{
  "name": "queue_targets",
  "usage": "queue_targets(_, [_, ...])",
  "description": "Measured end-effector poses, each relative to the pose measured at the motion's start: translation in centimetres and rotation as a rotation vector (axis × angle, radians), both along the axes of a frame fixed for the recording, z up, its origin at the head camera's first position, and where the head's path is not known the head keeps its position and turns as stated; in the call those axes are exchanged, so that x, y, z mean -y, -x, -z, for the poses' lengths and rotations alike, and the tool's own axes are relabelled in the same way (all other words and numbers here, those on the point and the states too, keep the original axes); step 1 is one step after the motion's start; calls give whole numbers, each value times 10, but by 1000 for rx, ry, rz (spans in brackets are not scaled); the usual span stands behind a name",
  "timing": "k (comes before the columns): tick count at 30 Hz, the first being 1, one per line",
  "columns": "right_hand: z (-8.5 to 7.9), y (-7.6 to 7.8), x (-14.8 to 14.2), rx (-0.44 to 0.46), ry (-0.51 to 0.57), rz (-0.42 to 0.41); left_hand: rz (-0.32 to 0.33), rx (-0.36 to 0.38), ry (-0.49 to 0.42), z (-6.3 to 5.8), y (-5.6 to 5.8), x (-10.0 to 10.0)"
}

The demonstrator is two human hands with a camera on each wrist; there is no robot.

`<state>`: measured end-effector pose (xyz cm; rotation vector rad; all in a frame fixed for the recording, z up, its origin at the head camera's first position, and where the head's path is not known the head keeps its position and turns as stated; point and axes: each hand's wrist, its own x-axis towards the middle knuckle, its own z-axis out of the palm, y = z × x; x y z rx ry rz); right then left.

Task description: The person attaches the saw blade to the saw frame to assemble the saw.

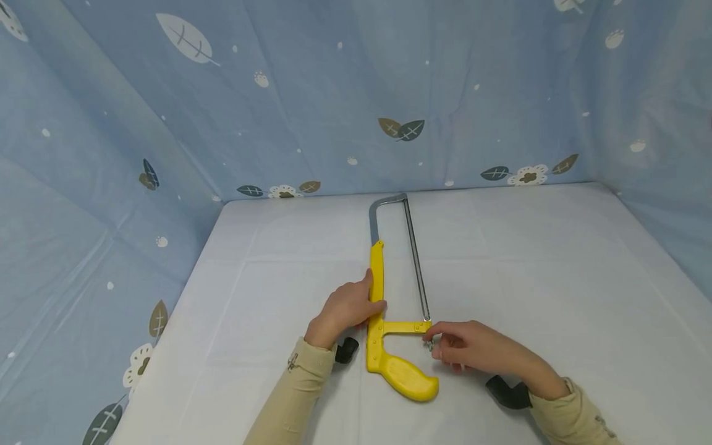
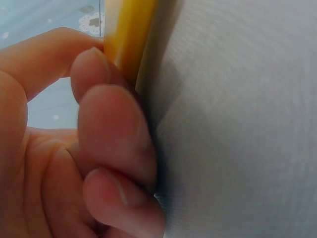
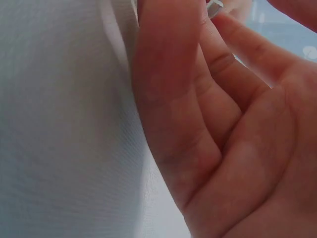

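A hacksaw (image 1: pixel 377 272) with a yellow frame and handle and a grey front bow lies on the white tabletop, its handle toward me. My left hand (image 1: pixel 347 306) grips the yellow spine from the left, thumb across it; in the left wrist view the curled fingers (image 2: pixel 114 129) are against the yellow bar (image 2: pixel 131 37). At the near end of the blade (image 1: pixel 416 259), my right hand (image 1: pixel 473 346) has thumb and index finger about a small metal wing nut (image 1: pixel 429 346). Only a sliver of metal (image 3: pixel 215 8) shows past the fingers in the right wrist view.
White cloth (image 1: pixel 278 259) covers the table under the saw. A blue leaf-patterned curtain (image 1: pixel 334 93) hangs along the far edge and both sides. Black wrist devices sit at the left cuff (image 1: pixel 347 350) and right cuff (image 1: pixel 508 394).
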<state>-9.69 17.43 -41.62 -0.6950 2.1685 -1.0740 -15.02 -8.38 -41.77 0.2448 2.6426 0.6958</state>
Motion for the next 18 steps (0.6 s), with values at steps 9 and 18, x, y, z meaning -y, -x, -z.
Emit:
queue_targets(9, [7, -2, 2, -19, 27, -40, 3, -5, 3, 0, -1, 1])
queue_targets(18, [11, -4, 4, -45, 38, -37, 2, -3, 11, 1, 0, 0])
